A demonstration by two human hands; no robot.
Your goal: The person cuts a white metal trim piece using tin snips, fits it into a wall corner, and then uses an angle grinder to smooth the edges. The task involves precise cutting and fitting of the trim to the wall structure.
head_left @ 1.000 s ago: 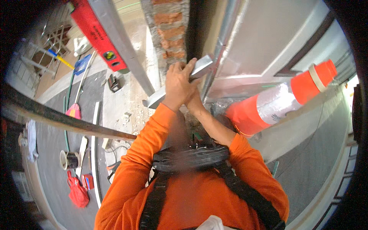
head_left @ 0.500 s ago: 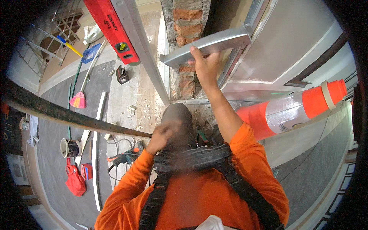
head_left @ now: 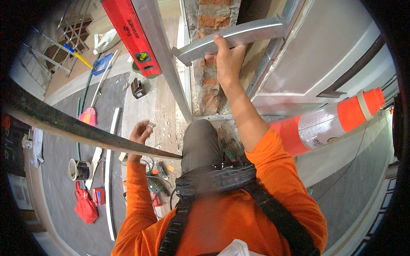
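My right hand (head_left: 229, 62) grips a short length of grey metal channel (head_left: 243, 35), thumb along its near face and fingers beneath. The channel spans from an upright metal stud (head_left: 164, 55) on the left to the metal framing (head_left: 273, 47) beside a pale panel. My left hand (head_left: 141, 133) is raised left of my knee, its fingers curled together. A tiny light bit shows at its fingertips, too small to name. A red spirit level (head_left: 132, 38) stands along the left side of the stud. Behind the channel is exposed brickwork (head_left: 210, 91).
A long dark bar (head_left: 85, 130) crosses from the left to near my knee. An orange-and-white traffic cone (head_left: 318, 128) lies tilted at the right. Left on the floor are a power tool (head_left: 157, 185), a white strip (head_left: 112, 170), a bucket (head_left: 79, 170), a broom (head_left: 88, 116) and rubble.
My left hand has moved from in front of my waist outward to the left and forward. My right hand still holds the channel, whose left end now sits slightly higher, near the stud.
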